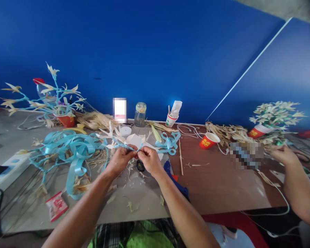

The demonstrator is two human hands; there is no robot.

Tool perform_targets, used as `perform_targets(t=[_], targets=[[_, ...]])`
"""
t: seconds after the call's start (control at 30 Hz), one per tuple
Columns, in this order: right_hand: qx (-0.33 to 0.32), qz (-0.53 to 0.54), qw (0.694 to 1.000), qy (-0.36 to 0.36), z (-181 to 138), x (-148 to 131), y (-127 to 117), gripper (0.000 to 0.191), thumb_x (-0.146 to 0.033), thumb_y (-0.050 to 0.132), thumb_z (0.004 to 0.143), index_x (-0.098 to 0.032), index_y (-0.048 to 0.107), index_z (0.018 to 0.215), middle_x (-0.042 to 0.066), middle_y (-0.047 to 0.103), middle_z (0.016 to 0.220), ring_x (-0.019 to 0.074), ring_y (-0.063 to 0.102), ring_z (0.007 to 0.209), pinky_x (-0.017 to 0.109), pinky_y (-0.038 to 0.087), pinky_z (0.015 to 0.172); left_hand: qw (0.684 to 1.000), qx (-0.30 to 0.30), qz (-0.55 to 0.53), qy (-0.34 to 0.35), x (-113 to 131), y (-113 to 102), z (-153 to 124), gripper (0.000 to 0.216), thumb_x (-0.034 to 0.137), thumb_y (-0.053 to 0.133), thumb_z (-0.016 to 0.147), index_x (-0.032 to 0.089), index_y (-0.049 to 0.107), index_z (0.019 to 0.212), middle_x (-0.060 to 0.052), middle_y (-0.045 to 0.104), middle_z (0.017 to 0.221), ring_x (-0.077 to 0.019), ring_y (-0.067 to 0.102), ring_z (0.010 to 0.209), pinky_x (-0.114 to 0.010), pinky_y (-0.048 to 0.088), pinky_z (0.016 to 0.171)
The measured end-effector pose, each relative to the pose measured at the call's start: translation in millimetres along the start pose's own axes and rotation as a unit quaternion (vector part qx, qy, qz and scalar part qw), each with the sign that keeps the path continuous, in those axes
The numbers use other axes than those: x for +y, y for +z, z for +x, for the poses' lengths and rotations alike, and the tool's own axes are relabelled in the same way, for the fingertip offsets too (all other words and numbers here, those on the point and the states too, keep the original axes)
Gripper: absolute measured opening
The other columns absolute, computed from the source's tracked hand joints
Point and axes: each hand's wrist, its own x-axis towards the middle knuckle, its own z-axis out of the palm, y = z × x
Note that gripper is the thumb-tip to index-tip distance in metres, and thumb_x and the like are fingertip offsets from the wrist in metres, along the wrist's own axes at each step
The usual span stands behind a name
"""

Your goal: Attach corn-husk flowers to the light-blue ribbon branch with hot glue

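Over the middle of the table my left hand (123, 159) and my right hand (149, 159) meet with pinched fingers. Between them runs a blue ribbon-wrapped stem (126, 146), with pale husk flowers (109, 134) at its left end. Both hands grip this flower stem near its right part. To the left lies a loose heap of light blue ribbon (79, 150); a smaller curl of blue ribbon (167, 142) lies to the right. Below my hands is a small round black object (140, 165). A blue glue gun (177, 182) lies beside my right forearm.
Husk flowers stand in a red pot (66, 120) at left and a red cup (259, 131) at right. A glass jar (140, 115), a white cup (172, 119) and a red paper cup (209, 140) stand behind. A co-worker's hand (284, 155) is at right; a power strip (10, 172) lies left.
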Motion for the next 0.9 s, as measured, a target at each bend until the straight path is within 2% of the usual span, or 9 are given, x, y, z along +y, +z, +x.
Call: perform_targets(t=[0.2, 0.3, 0.37, 0.43, 0.53, 0.6, 0.7, 0.8, 0.9], targets=[[-0.006, -0.104, 0.993, -0.062, -3.3, -10.9, -7.4, 0.022, -0.029, 0.048, 0.080, -0.016, 0.059, 0.065, -0.001, 0.055, 0.058, 0.0109, 0.047, 0.056, 0.021, 0.037, 0.057, 0.994, -0.022, -0.103, -0.013, -9.8, -3.7, 1.1, 0.025, 0.035, 0.069, 0.071, 0.013, 0.063, 0.080, -0.002, 0.061, 0.071, -0.0142, 0.056, 0.069, -0.028, 0.045, 0.072], [-0.008, -0.178, 0.982, -0.061, -1.8, -10.5, -15.9, 0.025, -0.027, 0.046, 0.083, -0.016, 0.059, 0.065, 0.000, 0.056, 0.058, 0.0117, 0.049, 0.057, 0.022, 0.037, 0.058, 0.991, -0.006, -0.129, -0.022, -11.6, -3.8, 1.0, 0.023, 0.033, 0.071, 0.069, 0.013, 0.063, 0.079, -0.003, 0.063, 0.077, -0.0140, 0.057, 0.074, -0.028, 0.046, 0.075], [0.021, -0.232, 0.971, -0.059, 0.1, -8.4, -23.3, 0.026, -0.026, 0.044, 0.085, -0.016, 0.062, 0.070, 0.003, 0.061, 0.064, 0.0141, 0.053, 0.062, 0.024, 0.040, 0.062, 0.989, 0.011, -0.141, -0.033, -11.4, -3.5, 0.8, 0.025, 0.033, 0.073, 0.067, 0.013, 0.063, 0.079, -0.003, 0.063, 0.077, -0.0134, 0.058, 0.073, -0.028, 0.047, 0.074], [0.077, -0.262, 0.958, -0.082, 0.3, -7.5, -32.8, 0.024, -0.024, 0.043, 0.085, -0.014, 0.065, 0.083, 0.010, 0.066, 0.081, 0.0176, 0.058, 0.075, 0.027, 0.043, 0.071, 0.987, 0.019, -0.150, -0.052, -11.0, -3.6, 0.6, 0.028, 0.033, 0.075, 0.065, 0.013, 0.062, 0.080, -0.003, 0.063, 0.075, -0.0124, 0.058, 0.069, -0.027, 0.048, 0.071], [0.132, -0.243, 0.954, -0.117, -8.8, -9.4, -51.6, 0.027, -0.025, 0.043, 0.086, -0.012, 0.062, 0.101, 0.015, 0.064, 0.102, 0.0198, 0.059, 0.090, 0.030, 0.044, 0.081, 0.983, 0.016, -0.163, -0.084, -10.4, -4.3, 0.3, 0.030, 0.033, 0.075, 0.064, 0.013, 0.061, 0.081, -0.001, 0.063, 0.071, -0.0112, 0.058, 0.062, -0.027, 0.049, 0.066], [0.112, -0.222, 0.964, -0.095, -22.7, -10.1, -65.6, 0.027, -0.028, 0.043, 0.087, -0.015, 0.060, 0.104, 0.012, 0.065, 0.099, 0.0182, 0.061, 0.085, 0.030, 0.046, 0.078, 0.981, 0.001, -0.170, -0.097, -9.4, -4.3, 0.1, 0.030, 0.033, 0.075, 0.065, 0.013, 0.060, 0.081, -0.001, 0.063, 0.070, -0.0117, 0.060, 0.061, -0.027, 0.050, 0.065], [0.027, -0.241, 0.970, -0.013, -50.2, -3.9, -84.6, 0.025, -0.032, 0.047, 0.086, -0.018, 0.062, 0.101, 0.006, 0.066, 0.083, 0.0169, 0.061, 0.071, 0.028, 0.048, 0.068, 0.978, -0.015, -0.179, -0.104, -6.5, -2.7, -0.2, 0.029, 0.033, 0.074, 0.067, 0.013, 0.060, 0.082, -0.002, 0.065, 0.071, -0.0138, 0.063, 0.063, -0.031, 0.052, 0.069], [0.003, -0.335, 0.942, 0.027, -75.3, 10.2, -97.7, 0.025, -0.028, 0.057, 0.079, -0.017, 0.063, 0.101, 0.010, 0.064, 0.096, 0.0207, 0.061, 0.087, 0.033, 0.046, 0.080, 0.979, -0.014, -0.174, -0.109, -3.1, -0.2, -0.7, 0.027, 0.032, 0.074, 0.066, 0.013, 0.061, 0.080, -0.002, 0.065, 0.065, -0.0136, 0.062, 0.060, -0.031, 0.052, 0.066], [0.008, -0.416, 0.907, 0.061, -90.7, 23.1, -104.2, 0.040, -0.026, 0.063, 0.073, -0.017, 0.060, 0.112, 0.013, 0.059, 0.111, 0.0259, 0.057, 0.101, 0.038, 0.043, 0.089, 0.980, -0.019, -0.164, -0.111, -1.3, 1.2, -1.4, 0.025, 0.032, 0.073, 0.067, 0.013, 0.061, 0.078, -0.002, 0.064, 0.061, -0.0131, 0.061, 0.057, -0.029, 0.051, 0.064]])
